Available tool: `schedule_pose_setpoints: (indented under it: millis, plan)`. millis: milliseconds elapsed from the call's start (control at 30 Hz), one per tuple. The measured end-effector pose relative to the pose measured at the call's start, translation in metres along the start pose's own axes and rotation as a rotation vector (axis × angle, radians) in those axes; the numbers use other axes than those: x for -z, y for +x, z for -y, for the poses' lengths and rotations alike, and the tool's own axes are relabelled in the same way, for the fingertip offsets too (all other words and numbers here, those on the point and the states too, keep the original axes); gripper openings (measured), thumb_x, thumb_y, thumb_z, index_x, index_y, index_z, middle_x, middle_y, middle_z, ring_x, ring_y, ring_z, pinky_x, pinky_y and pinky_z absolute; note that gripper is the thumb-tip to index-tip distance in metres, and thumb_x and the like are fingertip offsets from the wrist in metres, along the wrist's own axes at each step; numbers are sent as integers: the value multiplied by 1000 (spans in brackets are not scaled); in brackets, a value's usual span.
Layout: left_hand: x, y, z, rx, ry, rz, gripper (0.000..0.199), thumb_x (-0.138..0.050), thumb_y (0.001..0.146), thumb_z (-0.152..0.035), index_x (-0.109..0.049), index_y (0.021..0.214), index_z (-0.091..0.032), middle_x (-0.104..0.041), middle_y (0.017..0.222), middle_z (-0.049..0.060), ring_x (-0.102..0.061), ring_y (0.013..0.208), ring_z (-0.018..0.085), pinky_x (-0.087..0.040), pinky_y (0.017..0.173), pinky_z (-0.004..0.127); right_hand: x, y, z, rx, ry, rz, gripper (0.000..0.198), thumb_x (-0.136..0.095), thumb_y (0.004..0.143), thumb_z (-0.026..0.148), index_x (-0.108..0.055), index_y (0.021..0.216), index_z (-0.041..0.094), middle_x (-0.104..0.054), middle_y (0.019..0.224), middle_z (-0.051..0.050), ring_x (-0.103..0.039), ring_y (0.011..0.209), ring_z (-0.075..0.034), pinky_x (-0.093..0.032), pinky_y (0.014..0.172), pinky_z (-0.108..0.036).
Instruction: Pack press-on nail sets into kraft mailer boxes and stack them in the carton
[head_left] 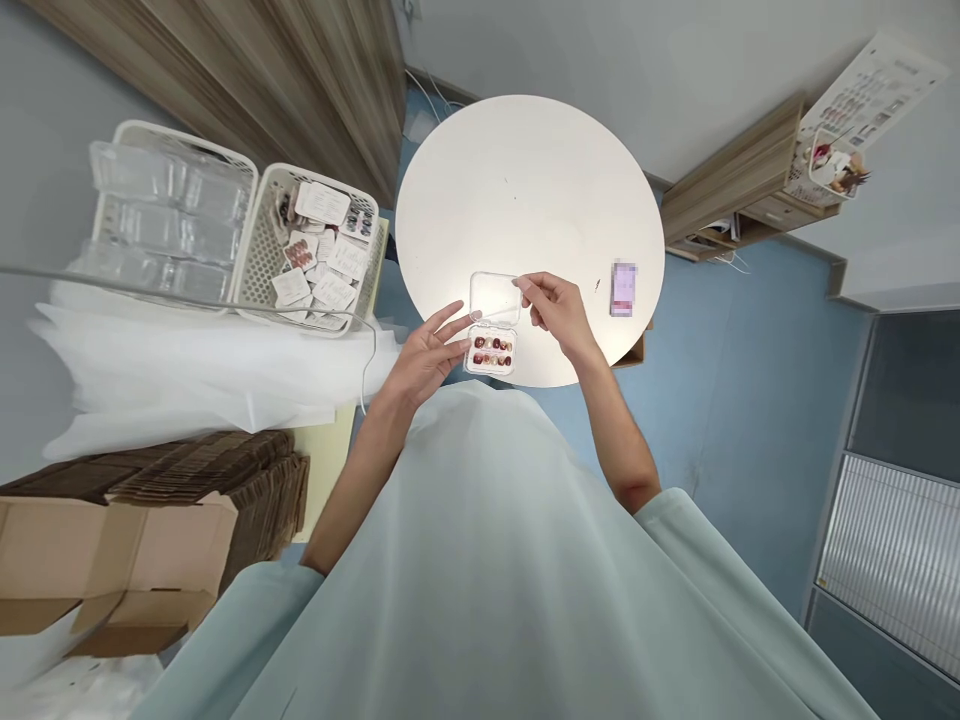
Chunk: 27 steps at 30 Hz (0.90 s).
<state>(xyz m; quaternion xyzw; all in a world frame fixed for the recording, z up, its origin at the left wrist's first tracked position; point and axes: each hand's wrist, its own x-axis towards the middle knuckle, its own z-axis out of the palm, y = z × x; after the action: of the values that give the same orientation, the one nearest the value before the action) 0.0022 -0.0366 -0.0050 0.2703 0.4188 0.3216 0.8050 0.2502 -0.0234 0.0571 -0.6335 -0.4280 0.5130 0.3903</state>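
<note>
Though near right hand (559, 308), phone (624, 292) apart

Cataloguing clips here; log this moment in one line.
left hand: at case edge | right hand: pinching lid corner | case: open, nail-shaped pieces inside | place: at round table

blue floor (750, 350) | round white table (525, 180) | pale wall (570, 50) beyond far edge | wood-grain cabinet (739, 165) off right edge | streaked brown surface (322, 80) off left edge | ribbed panel (892, 560) well rightward | light bright on table
</note>
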Motion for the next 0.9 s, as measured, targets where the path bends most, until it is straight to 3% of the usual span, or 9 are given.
schedule_pose_setpoints:
  millis: [167, 433, 667, 900]
  plan:
    - [-8, 5, 0, -6, -3, 28, 78, -94, 84, -28, -65, 156, -25, -67, 160, 16, -71, 139, 31, -62, 115, 43, 11, -29, 12, 77, 3, 30, 55, -76, 97, 74, -76, 113, 22, -67, 84, 1, -58, 66, -10, -43, 52, -21]
    - [-23, 13, -3, -22, 0, 42, 70, -87, 94, -54, -67, 153, -23, -69, 157, 17, -74, 133, 30, -61, 116, 48, 26, -78, 2, 24, -27, 115, 49, -81, 94, 68, -78, 118, 25, -72, 95, 0, -61, 64, -10, -47, 53, -24]
    - [-28, 18, -4, -41, 61, 92, 78, -94, 85, -41, -65, 156, -26, -64, 163, 17, -62, 151, 36, -58, 120, 49, 22, -89, -14, -6, 8, 90, 45, -87, 88, 65, -77, 108, 25, -70, 94, 0, -55, 62, -9, -48, 57, -26]
    - [-29, 21, -3, -58, 60, 82, 80, -92, 85, -33, -63, 159, -27, -64, 164, 16, -62, 151, 34, -58, 120, 47, 24, -89, -20, -114, 31, 2, 60, -95, 75, 67, -68, 109, 25, -72, 96, 2, -55, 62, -9, -47, 55, -25]
